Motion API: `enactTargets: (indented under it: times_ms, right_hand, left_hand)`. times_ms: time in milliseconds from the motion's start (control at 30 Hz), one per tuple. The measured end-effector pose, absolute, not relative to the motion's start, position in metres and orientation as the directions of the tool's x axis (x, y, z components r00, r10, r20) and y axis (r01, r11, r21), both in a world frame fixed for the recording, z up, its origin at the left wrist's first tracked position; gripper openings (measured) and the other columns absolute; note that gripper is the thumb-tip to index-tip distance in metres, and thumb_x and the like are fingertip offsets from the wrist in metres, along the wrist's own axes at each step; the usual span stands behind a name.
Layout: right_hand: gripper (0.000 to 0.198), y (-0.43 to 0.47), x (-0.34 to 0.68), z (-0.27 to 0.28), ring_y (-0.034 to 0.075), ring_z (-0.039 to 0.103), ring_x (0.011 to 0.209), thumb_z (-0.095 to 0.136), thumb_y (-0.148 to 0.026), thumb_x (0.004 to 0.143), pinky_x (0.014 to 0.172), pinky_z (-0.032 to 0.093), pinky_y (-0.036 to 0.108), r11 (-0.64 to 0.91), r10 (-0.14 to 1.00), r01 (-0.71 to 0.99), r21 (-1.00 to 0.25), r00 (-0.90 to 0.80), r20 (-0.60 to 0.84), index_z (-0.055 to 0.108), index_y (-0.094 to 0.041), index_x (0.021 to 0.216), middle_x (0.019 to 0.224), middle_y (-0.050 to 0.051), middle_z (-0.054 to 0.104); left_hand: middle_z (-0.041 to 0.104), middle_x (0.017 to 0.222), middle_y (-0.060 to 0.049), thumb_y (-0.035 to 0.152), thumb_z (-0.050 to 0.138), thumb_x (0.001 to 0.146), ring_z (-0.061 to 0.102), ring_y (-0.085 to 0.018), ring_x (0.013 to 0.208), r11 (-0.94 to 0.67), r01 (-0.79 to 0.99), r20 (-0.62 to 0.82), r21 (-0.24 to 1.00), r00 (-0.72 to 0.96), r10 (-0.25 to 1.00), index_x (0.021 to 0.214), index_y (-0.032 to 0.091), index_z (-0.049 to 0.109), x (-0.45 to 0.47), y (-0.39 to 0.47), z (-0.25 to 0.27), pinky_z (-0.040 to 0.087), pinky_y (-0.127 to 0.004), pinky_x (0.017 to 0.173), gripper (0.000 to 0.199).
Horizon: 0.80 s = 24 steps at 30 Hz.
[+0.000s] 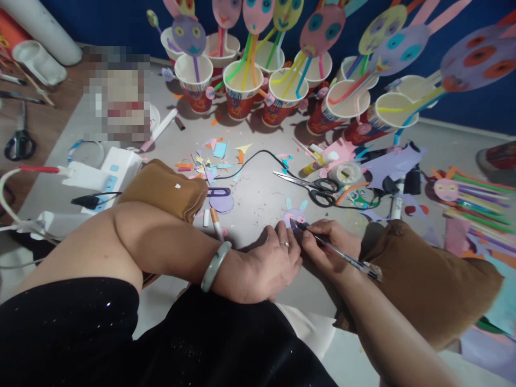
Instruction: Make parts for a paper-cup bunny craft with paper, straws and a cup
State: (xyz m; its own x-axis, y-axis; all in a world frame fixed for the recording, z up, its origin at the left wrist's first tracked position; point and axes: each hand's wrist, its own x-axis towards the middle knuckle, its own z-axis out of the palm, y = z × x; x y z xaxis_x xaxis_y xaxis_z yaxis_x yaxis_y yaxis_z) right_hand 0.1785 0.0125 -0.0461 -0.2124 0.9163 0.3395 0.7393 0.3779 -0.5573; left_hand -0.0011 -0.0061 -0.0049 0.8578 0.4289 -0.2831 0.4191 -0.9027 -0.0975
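Head view: right hand [330, 242] closed around a pen [338, 253], tip on a small purple paper face [293, 216] on the bench [258, 199]. Left hand [270, 263] fingers curled, pressing down beside the face. Scissors [314, 188] just beyond the hands; tape roll [349, 173] farther right, paper cups [242, 97] well beyond. Brown cushions [165, 188] flank both forearms.

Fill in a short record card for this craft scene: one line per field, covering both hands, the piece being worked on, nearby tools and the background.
Left hand: left hand presses fingertips on the paper rabbit face; ring and pale bangle worn
Right hand: right hand holds a pen, tip on the rabbit face
Piece: small purple round face with blue ears, flat on the grey table
Nearby tools: black-handled scissors, tape roll, glue stick
Scraps: coloured paper scraps
Background: red paper cups holding straws topped with paper faces
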Motion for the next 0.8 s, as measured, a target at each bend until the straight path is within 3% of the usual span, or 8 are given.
enactTargets:
  times_ms: [800]
  right_hand:
    - [0.007,0.0137,0.1785,-0.0469,0.014,0.064,0.052,0.061,-0.027,0.083,0.049,0.051,0.024,0.441,0.880,0.735,-0.515,-0.244,0.407,0.056,-0.023,0.081,0.069,0.001,0.070]
  left_hand:
    - [0.041,0.147,-0.033,0.073,0.060,0.075,0.042,-0.052,0.134,-0.905,0.415,-0.297,-0.097,0.855,0.425,0.145,0.004,0.043,-0.0007,-0.0065,-0.0058,0.047,-0.059,0.097,0.100]
